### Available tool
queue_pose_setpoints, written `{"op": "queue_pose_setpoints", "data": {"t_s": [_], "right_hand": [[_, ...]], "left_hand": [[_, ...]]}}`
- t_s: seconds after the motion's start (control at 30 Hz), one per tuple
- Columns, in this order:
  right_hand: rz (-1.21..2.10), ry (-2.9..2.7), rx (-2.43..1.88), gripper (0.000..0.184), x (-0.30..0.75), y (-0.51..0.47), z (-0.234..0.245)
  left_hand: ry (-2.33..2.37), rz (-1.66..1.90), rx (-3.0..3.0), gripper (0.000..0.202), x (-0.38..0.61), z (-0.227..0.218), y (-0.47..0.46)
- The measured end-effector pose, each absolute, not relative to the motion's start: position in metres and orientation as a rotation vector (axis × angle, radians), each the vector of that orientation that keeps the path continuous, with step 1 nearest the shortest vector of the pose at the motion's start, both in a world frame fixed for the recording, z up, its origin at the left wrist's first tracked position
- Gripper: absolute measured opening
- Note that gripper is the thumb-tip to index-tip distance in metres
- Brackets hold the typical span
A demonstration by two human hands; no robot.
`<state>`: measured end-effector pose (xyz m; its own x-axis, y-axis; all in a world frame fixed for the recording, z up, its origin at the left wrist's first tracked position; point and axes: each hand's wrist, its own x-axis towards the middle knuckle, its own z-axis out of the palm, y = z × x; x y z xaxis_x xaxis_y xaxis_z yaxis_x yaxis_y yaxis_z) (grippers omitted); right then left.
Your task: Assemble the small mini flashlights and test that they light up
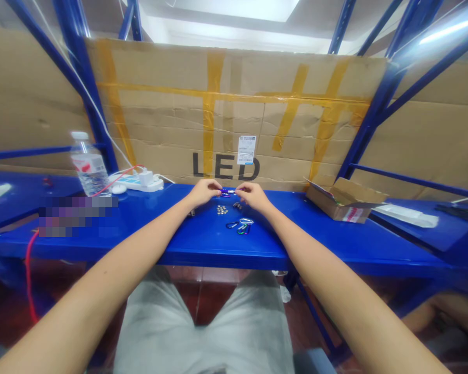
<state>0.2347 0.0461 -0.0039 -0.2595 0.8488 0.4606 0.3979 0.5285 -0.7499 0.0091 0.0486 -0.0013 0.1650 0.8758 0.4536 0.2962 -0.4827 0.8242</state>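
At the far side of the blue table, my left hand [206, 192] and my right hand [252, 195] meet over a small purple piece with a silver end [228, 191]. My left fingers pinch its purple end, and the right ones close at its silver end. Its exact kind is too small to make out. Nearer to me lie a cluster of small round silver pieces [222, 210] and a little heap of dark metal pieces [237, 206]. Several carabiners [245, 226], silver, green and dark among them, rest closer to the table's front edge. Small metal bits [192, 213] show partly behind my left wrist.
A water bottle [89, 166] and a white power strip [140, 181] with cables stand at the left. On the right is an open cardboard box [343, 201]. A taped cardboard panel [171, 119] closes off the table's back, between blue metal posts.
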Motion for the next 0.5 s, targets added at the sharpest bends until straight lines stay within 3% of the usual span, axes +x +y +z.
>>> {"op": "queue_pose_setpoints", "data": {"t_s": [0.13,0.3,0.5], "right_hand": [[0.504,-2.01,-1.114,0.005,0.228,0.067,0.0],[0.404,-2.18,-1.214,0.01,0.213,0.085,0.005],[0.389,-2.274,-1.315,0.012,0.197,0.087,-0.002]], "left_hand": [[1.236,1.305,2.04,0.01,0.002,-0.005,0.06],[1.252,1.299,2.014,0.022,-0.01,-0.01,0.077],[1.365,1.149,2.116,0.021,-0.023,-0.014,0.088]]}}
